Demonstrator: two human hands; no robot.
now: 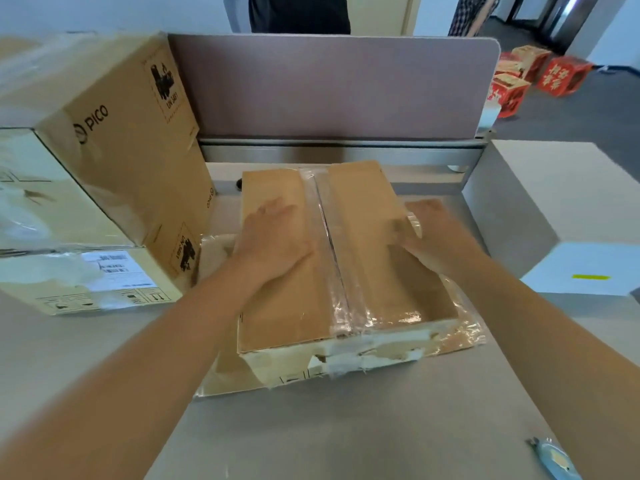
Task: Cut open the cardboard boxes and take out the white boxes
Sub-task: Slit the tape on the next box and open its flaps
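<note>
Here, step in hand: opening the flaps of the cardboard box in the middle of the table; the centre seam looks already slit, so I judge the cutting of this one done and the white box inside not yet out
Left hand: the left hand lies flat on the left flap, fingers straight and close together, pressing down
Right hand: the right hand is at the right edge of the right flap, fingers curled under its taped rim, seemingly lifting it; motion blur hides the exact hold
Next move: probably calls for folding both flaps outward, the left hand shifting from pressing to lifting, then reaching in with both hands; loose tape along the seam may cling and resist
Box, looks: brown, flat and wide, clear shiny tape down the middle, dark gap along the seam; near side torn, with ragged white paper and crumpled film; contents hidden
Box, place: straight ahead of the person, in front of the grey partition
Cutter: a small blue knife lies on the table at the near right, well apart from the hands
Other stock: stacked PICO cartons to the left, a white box to the right
</note>
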